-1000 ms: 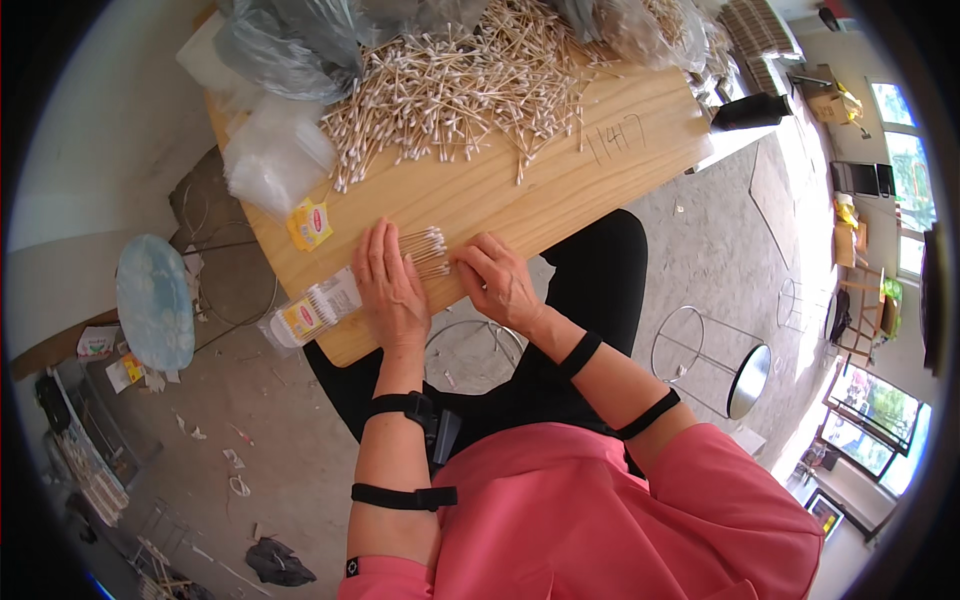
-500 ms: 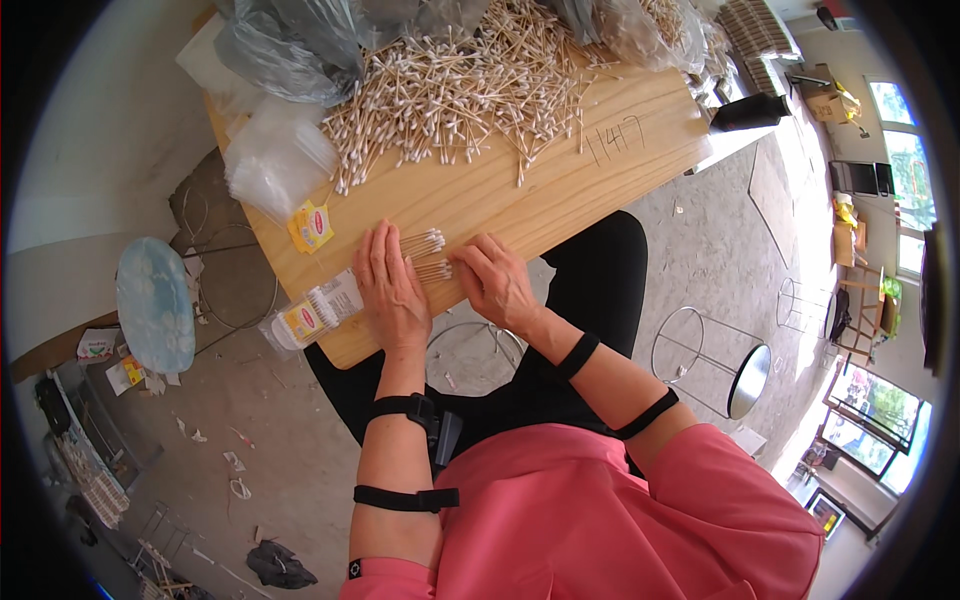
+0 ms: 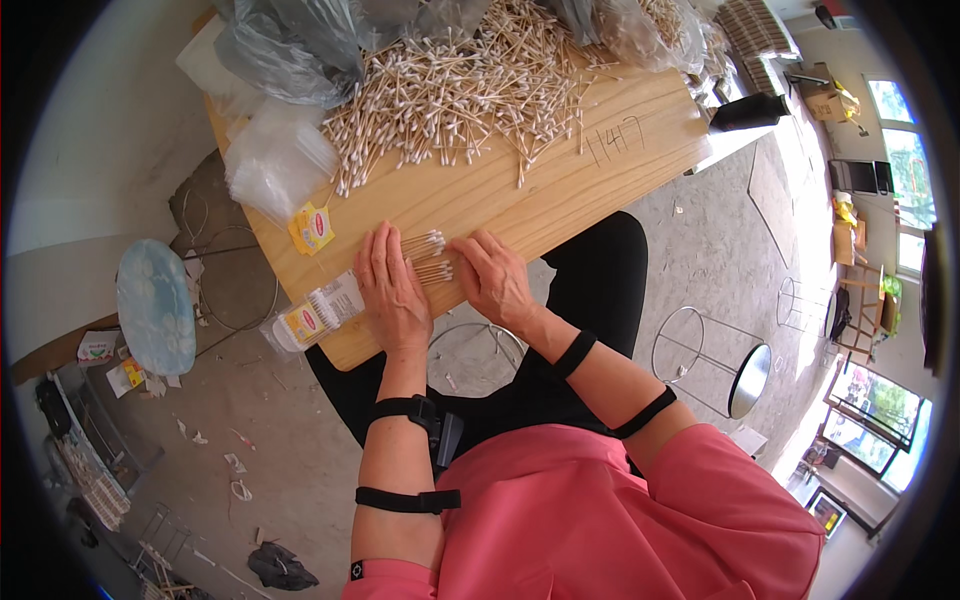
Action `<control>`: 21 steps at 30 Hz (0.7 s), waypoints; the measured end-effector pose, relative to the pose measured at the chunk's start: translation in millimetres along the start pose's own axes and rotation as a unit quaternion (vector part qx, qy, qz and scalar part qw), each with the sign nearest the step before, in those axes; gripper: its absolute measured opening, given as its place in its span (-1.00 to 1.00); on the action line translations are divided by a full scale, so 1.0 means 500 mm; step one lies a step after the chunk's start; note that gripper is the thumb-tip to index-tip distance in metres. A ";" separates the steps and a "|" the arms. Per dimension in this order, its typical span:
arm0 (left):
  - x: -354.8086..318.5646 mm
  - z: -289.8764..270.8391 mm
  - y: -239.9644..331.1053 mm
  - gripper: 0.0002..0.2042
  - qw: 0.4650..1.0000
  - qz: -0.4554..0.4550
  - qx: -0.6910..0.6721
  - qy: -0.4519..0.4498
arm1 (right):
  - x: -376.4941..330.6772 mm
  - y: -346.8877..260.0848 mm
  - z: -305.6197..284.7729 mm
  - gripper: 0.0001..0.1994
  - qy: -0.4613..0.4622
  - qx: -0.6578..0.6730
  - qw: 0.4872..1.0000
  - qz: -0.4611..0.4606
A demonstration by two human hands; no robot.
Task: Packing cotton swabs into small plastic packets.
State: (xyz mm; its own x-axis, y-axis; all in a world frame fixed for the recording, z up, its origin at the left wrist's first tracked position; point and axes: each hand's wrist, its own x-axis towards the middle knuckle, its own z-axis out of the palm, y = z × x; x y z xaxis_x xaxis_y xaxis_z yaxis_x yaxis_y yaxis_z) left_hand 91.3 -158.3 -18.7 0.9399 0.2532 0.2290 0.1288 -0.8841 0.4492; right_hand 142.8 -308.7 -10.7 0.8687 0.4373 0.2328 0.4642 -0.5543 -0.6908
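Along the near left edge of the wooden table, my left hand point(image 3: 393, 290) lies flat, fingers stretched out, over a row of cotton swabs point(image 3: 428, 258). Their white tips stick out to its right. My right hand point(image 3: 490, 275) is beside those tips, its fingers slightly bent and nothing visible in them; the fingertips are close to the swabs, and contact is hard to judge. From under my left palm, a clear plastic bag point(image 3: 345, 293) extends leftward. Swab tips and a yellow-and-white card point(image 3: 303, 322) show at its outer end, which overhangs the table edge.
A large heap of loose cotton swabs point(image 3: 460, 95) covers the far part of the table point(image 3: 640, 130). Grey plastic bags point(image 3: 290, 50), a stack of clear bags point(image 3: 275, 160) and yellow cards point(image 3: 311, 229) lie left. A black bottle point(image 3: 750, 112) is at right; stools point(image 3: 748, 380) stand on the floor.
My right hand has shifted slightly, its fingers a little straighter beside the swab tips. My left hand stays almost where it was over the swabs.
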 end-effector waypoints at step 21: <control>-0.006 -0.007 -0.004 -0.49 0.998 0.021 -0.058 0.003 | 0.007 0.000 -0.002 -0.80 0.044 0.059 0.997 0.026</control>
State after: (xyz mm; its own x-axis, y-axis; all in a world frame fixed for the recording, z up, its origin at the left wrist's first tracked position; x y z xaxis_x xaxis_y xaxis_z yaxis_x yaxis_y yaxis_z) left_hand 87.2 -155.7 -17.1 0.9416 0.2195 0.2554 0.0513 -0.8430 0.5354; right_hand 145.9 -308.1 -9.3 0.9054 0.3437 0.2491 0.3983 -0.4848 -0.7787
